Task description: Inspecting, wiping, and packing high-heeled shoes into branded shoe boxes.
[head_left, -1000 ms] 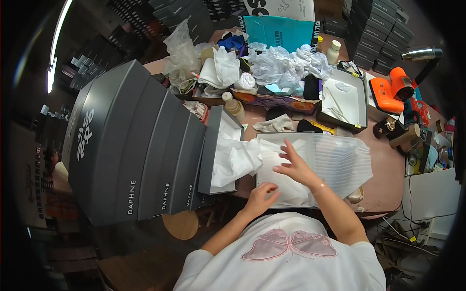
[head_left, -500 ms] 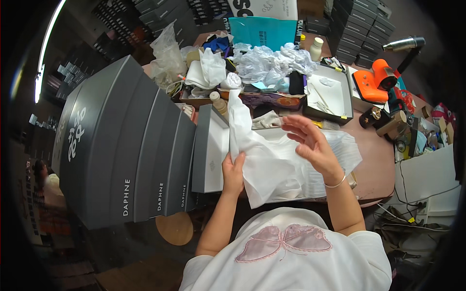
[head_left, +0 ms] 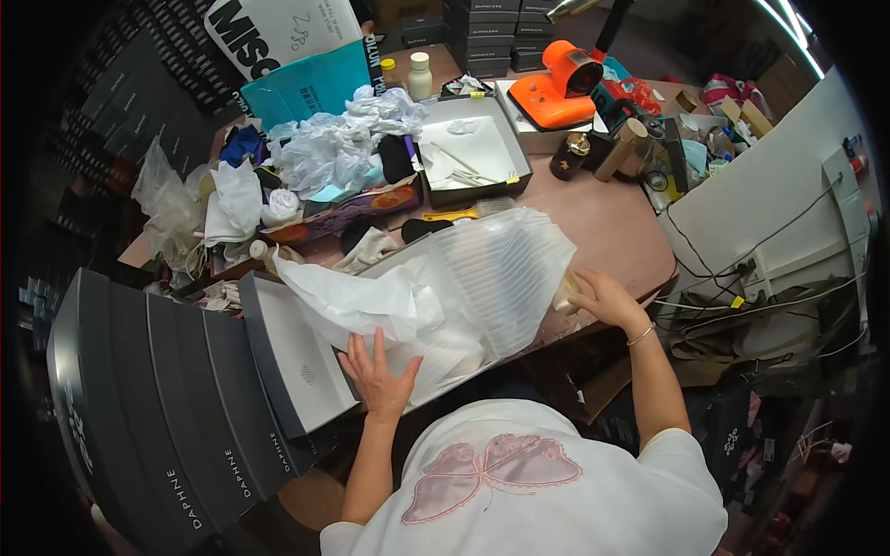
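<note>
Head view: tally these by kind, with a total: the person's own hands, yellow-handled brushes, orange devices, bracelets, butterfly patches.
Left hand and right hand: 2 hands
Yellow-handled brush: 1
Orange device: 1
Bracelet: 1
Butterfly patch: 1
Total: 6

Lighting: mixed. Tabletop (head_left: 616,227) moderately bright and fairly even; strip lamp (head_left: 788,37) at far right blown out to white. White tissue paper (head_left: 362,301) and shirt (head_left: 556,482) very pale, folds still readable. Sheen on ribbed sheet (head_left: 505,278); soft glare along the outermost of the dark boxes (head_left: 199,398), left. Deep shadow below the table's near edge; far-left background dim, detail poor. Fisheye: straight edges bow toward the rim, corners black. Mid-scene reasonably sharp.
</note>
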`<state>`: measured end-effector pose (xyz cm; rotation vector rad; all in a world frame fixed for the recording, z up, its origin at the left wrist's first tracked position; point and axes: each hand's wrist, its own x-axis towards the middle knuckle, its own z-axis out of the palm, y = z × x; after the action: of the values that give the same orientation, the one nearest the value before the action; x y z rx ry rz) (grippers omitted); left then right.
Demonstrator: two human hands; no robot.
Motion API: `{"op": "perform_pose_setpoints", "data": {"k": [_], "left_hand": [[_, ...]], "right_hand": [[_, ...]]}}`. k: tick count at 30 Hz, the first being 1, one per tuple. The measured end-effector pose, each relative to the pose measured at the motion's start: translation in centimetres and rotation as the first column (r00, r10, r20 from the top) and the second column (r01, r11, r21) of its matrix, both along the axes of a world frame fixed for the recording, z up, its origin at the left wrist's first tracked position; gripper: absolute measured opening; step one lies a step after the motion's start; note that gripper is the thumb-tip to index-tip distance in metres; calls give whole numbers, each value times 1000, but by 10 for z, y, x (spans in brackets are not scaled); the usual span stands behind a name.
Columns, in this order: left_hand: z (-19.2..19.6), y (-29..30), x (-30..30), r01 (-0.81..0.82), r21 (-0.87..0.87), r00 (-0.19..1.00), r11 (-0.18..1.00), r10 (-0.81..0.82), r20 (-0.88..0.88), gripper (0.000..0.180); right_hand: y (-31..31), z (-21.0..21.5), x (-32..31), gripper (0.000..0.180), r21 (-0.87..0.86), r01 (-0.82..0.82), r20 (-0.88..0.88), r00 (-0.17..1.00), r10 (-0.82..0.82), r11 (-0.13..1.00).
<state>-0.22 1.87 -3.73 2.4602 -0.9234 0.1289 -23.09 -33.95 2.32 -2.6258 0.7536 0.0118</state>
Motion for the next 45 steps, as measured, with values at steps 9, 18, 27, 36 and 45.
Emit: {"op": "perform_pose_setpoints", "data": {"k": [9,18,27,36,45], "left_hand": [[100,-113,30,273,-160,929,949,-217,299,75],[-60,-119,81,-122,215,993,969,119,25,87],[-63,-154,56,-127,300,992,946,128,16,43],[38,-73,11,-6,-316,956,949,-87,-280,15],[153,29,-54,120,-171,870,978,-186,-456,12]], "right_hand": [[-4,-22,51,64,390,140,-285,958,-25,910],[-27,-69,-4,59,492,56,-33,998,-46,869],[-3,-48,-135,55,844,227,153,767,-624,486],[-3,39,-113,75,941,-267,238,959,-155,-206],[101,-18,72,56,951,-137,195,962,192,-279]]}}
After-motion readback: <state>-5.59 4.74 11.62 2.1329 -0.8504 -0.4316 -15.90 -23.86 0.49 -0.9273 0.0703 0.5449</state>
